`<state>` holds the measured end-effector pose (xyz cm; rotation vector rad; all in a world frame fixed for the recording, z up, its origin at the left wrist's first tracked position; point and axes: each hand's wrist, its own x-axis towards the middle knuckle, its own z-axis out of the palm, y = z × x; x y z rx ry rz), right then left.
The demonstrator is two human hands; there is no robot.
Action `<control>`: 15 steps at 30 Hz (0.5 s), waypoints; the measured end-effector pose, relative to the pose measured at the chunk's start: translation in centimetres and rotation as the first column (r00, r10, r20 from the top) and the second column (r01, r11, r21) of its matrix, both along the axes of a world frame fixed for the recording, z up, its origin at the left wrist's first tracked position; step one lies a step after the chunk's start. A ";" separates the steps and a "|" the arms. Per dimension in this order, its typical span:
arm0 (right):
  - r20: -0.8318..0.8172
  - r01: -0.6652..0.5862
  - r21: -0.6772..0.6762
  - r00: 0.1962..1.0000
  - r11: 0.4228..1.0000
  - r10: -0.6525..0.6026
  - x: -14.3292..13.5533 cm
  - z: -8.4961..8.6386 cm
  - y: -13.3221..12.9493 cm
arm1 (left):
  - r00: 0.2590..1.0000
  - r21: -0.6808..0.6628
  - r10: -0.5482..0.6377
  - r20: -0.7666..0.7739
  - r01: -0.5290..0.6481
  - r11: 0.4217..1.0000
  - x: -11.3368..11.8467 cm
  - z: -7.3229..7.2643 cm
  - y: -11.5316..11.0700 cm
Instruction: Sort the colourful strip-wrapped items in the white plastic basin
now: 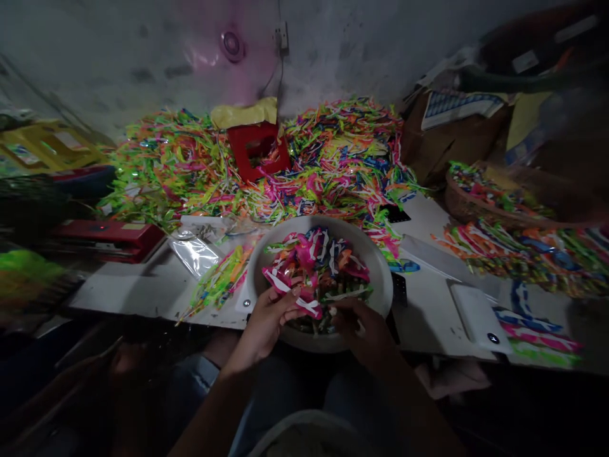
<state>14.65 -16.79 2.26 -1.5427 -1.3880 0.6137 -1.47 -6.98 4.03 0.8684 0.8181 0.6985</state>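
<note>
My left hand [269,320] is closed on a pink-and-white plastic piece [292,293], long and narrow, held tilted over the front of a wide pale bowl [384,279]. Close by on the right, my right hand [364,327] hangs over the bowl's front edge. Its fingers are bent together near a small pale bit, and shadow hides what they grip, if anything. Inside the bowl lie many pink, blue and orange plastic pieces [311,247], with darker small parts [349,285] beneath and around them.
A large heap of bright plastic pieces [176,165] spreads along the wall around a red stool [259,149]. Left are a red box [109,240] and a clear bag [194,252]. Right are a white phone-like device [478,314] and a brown basin [499,206] of pieces.
</note>
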 end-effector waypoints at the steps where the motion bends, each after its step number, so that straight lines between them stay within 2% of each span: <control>1: 0.004 -0.005 0.023 1.000 1.000 0.005 -0.7 0.2 -0.6 | 1.000 0.007 0.018 0.004 -0.018 1.000 -0.1 0.2 -0.2; 7: 0.080 0.066 0.160 0.994 0.985 -0.080 -2.6 0.4 -1.6 | 0.995 0.116 0.093 -0.031 -0.089 0.989 -0.3 1.2 -0.9; 15: 0.105 0.026 0.126 0.994 0.992 -0.040 -2.7 0.7 -1.4 | 0.995 0.122 0.082 -0.060 -0.074 0.990 -1.0 1.7 -1.1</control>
